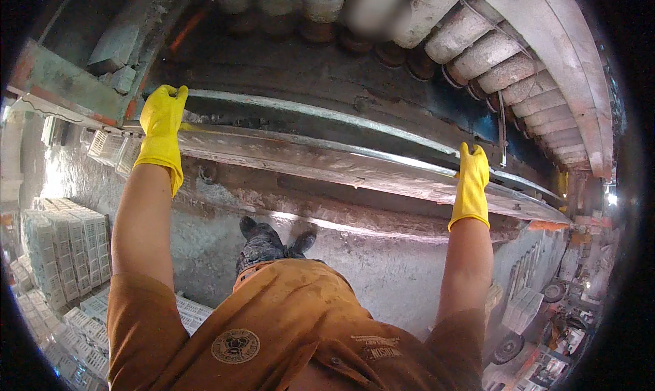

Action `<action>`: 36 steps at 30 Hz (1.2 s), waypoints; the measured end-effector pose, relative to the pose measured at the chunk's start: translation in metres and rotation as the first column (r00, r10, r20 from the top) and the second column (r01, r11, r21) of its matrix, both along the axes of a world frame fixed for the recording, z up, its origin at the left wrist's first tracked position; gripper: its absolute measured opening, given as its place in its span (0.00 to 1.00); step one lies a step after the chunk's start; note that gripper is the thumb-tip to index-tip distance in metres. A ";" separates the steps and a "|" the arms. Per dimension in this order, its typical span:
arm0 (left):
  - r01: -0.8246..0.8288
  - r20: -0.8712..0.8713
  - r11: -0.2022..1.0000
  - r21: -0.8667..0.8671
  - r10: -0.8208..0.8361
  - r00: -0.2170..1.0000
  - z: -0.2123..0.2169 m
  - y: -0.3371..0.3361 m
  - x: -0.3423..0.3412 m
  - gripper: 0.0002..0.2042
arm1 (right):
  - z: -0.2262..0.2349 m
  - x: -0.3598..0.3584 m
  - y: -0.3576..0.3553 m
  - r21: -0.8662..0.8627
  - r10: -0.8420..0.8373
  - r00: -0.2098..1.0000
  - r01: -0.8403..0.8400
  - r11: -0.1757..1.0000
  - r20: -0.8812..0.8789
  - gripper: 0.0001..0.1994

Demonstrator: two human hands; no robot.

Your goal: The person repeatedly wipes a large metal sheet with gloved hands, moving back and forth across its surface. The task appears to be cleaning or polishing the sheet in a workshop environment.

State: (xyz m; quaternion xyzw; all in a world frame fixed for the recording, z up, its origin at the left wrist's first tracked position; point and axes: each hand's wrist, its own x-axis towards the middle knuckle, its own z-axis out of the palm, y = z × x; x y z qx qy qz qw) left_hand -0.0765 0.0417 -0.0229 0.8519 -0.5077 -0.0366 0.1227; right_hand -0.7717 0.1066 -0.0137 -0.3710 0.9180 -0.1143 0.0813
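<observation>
My left hand (162,130) wears a yellow glove and grips the left end of a long flat metal tray (321,160) that runs across the machine. My right hand (472,181), also in a yellow glove, grips the same tray near its right end. The tray's surface is smeared grey and wet. Beyond it lies a curved metal rail (321,115) and a dark machine bed. A row of dusty grey rollers (491,53) arcs over the top right. My orange shirt and dark shoes (269,241) show below.
White plastic crates (65,251) are stacked on the floor at the left, with more under my left arm. A green and orange machine frame (65,81) sits at top left. More crates and wheels (529,309) stand on the floor at lower right.
</observation>
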 end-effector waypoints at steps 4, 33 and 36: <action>-0.008 0.000 1.000 0.001 0.008 1.000 -0.002 -0.002 0.001 0.23 | -0.001 0.000 0.002 -0.029 -0.007 1.000 0.007 1.000 0.021 0.33; 0.015 0.033 1.000 0.009 -0.015 0.999 0.009 -0.004 -0.005 0.26 | -0.012 -0.012 -0.003 -0.048 0.042 0.991 -0.048 0.998 -0.129 0.34; 0.009 0.013 1.000 0.006 -0.009 1.000 0.012 -0.006 -0.007 0.26 | -0.010 -0.011 -0.006 -0.028 -0.004 0.998 0.002 1.000 -0.069 0.34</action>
